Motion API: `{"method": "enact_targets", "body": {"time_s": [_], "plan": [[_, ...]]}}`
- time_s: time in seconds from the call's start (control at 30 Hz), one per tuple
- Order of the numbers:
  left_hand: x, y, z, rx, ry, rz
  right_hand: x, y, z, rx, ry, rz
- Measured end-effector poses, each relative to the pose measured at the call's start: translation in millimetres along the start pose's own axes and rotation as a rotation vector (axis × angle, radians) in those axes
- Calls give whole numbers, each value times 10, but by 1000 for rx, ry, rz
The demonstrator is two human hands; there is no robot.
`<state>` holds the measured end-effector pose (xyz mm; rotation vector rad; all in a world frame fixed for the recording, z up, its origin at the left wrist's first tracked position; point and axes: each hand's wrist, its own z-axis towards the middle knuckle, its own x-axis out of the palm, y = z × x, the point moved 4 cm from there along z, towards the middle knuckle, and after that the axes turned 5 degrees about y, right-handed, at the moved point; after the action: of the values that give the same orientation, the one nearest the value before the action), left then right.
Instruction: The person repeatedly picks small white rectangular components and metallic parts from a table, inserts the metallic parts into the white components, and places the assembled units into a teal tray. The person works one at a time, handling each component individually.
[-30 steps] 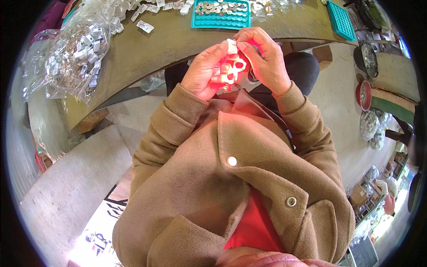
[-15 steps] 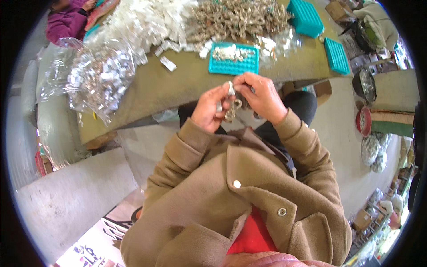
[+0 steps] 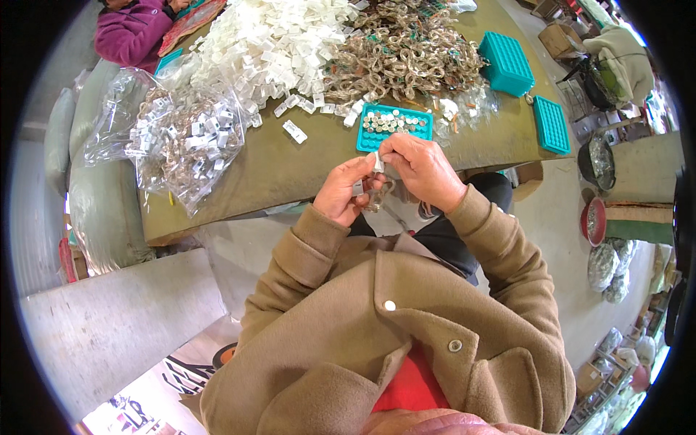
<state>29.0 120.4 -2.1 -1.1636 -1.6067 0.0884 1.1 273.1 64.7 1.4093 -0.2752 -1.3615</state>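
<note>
A small white casing (image 3: 378,164) sits at the front edge of the surface (image 3: 312,163), held up between both hands. The fingers of the left hand (image 3: 339,191) are clamped on it; those of the right hand (image 3: 426,168) are against its upper end, but whether they grip it cannot be told. A coiled clear cord (image 3: 381,197) hangs beneath; its attachment is unclear. The step in hand appears to be fine fitting or adjusting at the casing's end, and the next move seems to call for a steady left hold and precise right fingertips. Just beyond stands a teal tray (image 3: 367,143) with round silvery pieces (image 3: 391,117). Farther out lie heaps of white casings (image 3: 272,51) and coiled cords (image 3: 409,61), with a filled plastic bag (image 3: 192,138) to the left.
</note>
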Motion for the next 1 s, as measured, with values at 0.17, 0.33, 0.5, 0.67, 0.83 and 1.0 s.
{"method": "enact_targets", "body": {"time_s": [0.17,0.33,0.5,0.67,0.83,1.0], "plan": [[24,-111,73,45,-33,-69,16,10,138,-29,-48,-60],[63,-257,78,218,-201,150,31,-3,278,-28,-29,-143],[47,-341,92,136,-188,-68,27,20,434,-62,-18,-90],[3,-398,126,54,-82,-160,-39,-25,566,-7,57,-19],[29,-526,79,239,-212,230,-48,77,562,-69,126,-208],[58,-569,119,91,-8,-233,-44,18,607,-27,23,8]]}}
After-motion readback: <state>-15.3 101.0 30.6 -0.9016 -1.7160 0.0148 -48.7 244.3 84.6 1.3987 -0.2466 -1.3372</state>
